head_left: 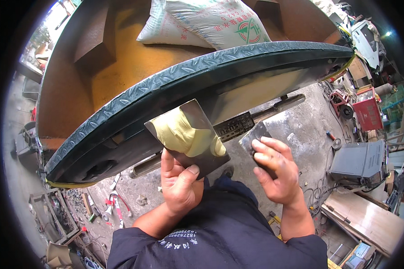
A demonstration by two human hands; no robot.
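My left hand (pixel 182 188) grips the lower edge of a dark flat mixing board (pixel 201 168), thumb on top. Over the board's upper part spreads a mound of pale yellow body filler (pixel 184 132). My right hand (pixel 277 168) is closed round a small dark putty spreader (pixel 259 132), its edge tipped toward the board but apart from it. Beyond both hands stands the dark tailgate of a vehicle (pixel 166 103), with a smeared beige filler patch (pixel 260 92) on its right part.
Grey tread plate (pixel 197 67) caps the tailgate, and white printed sacks (pixel 206 22) lie in the rusty bed behind it. A bumper bar (pixel 287 104) juts out below. On the right are a red machine (pixel 368 110), a grey metal box (pixel 357 161) and a wooden board (pixel 368 217).
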